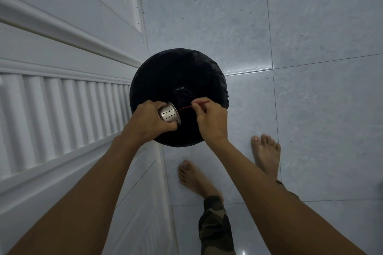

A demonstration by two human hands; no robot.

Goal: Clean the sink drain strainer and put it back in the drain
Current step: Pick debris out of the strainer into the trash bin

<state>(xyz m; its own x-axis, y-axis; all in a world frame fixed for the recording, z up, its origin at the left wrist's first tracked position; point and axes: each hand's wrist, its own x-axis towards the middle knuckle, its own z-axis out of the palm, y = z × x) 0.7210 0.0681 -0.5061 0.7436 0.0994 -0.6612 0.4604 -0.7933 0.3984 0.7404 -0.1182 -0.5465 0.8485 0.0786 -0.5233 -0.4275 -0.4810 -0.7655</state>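
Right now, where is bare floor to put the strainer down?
The tiles beyond and to the right of the bin are bare, as far as the frame shows. Near the feet it is tighter. Left of the bin, the white door leaves no room. Over the bin, left hand holds the strainer; right hand holds a red stick.

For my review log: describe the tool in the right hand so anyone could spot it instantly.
Find the round black-lined bin on the tiled floor. Above its near rim, the right hand pinches a thin red stick, pointing at the perforated steel strainer; nothing else here is red.

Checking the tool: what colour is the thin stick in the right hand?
Red; the stick shows in the head view, the only one.
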